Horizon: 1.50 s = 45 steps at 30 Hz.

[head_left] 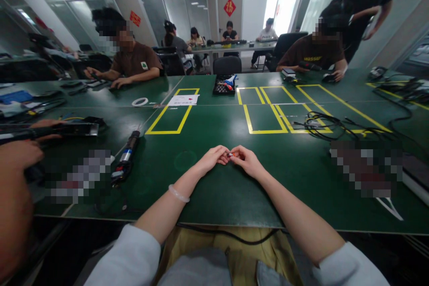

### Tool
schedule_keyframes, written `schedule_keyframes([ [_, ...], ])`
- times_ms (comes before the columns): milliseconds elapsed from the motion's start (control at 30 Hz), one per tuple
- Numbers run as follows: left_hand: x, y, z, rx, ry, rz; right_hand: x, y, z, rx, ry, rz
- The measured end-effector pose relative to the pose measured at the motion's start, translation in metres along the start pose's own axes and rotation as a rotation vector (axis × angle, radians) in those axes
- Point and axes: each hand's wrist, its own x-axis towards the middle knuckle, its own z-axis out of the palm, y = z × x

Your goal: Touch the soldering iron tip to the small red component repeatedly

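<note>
Out over the green table (214,201), my left hand (216,156) and my right hand (247,161) meet at the fingertips. Between them sits a tiny orange, white and dark piece (231,155), too small for me to tell its kind. The right thumb and forefinger pinch it from one side. My left fingers are curled and closed against its other side. Much of the piece is hidden by the fingers. A pale bangle circles my left wrist.
An electric screwdriver (126,156) lies left of my hands. Black cables (317,120) are heaped to the right. Ahead stand a black tray of tools (224,86), a tape roll (140,102) and yellow tape outlines. Another person's arm (15,161) reaches in at left; co-workers sit opposite.
</note>
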Motion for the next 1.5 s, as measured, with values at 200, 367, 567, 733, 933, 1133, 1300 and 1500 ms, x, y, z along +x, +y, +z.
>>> schedule_keyframes([
  [200,-0.002,-0.001,-0.001,0.041,-0.013,0.007,0.0,0.003,0.001,-0.085,0.016,0.001],
  [367,-0.004,-0.002,-0.001,0.032,-0.024,0.06,0.001,0.002,0.002,-0.064,0.05,0.023],
  [567,-0.004,-0.001,0.0,0.045,-0.01,0.081,0.0,-0.001,0.001,-0.122,0.062,-0.014],
  [733,-0.005,-0.002,-0.001,0.05,-0.009,0.104,0.001,0.001,0.0,-0.14,0.072,0.005],
  [933,-0.004,-0.002,-0.003,0.089,-0.037,0.127,0.002,0.003,-0.001,-0.24,0.083,-0.007],
  [1133,-0.02,0.011,-0.026,0.353,-0.045,0.106,0.001,0.0,-0.001,-0.231,0.069,0.013],
  [1300,-0.061,0.021,-0.087,0.881,0.202,0.112,0.0,-0.003,0.0,-0.233,0.06,0.034],
  [1500,-0.123,0.012,-0.191,1.435,0.624,-0.153,0.0,-0.003,0.001,-0.245,0.066,0.021],
])
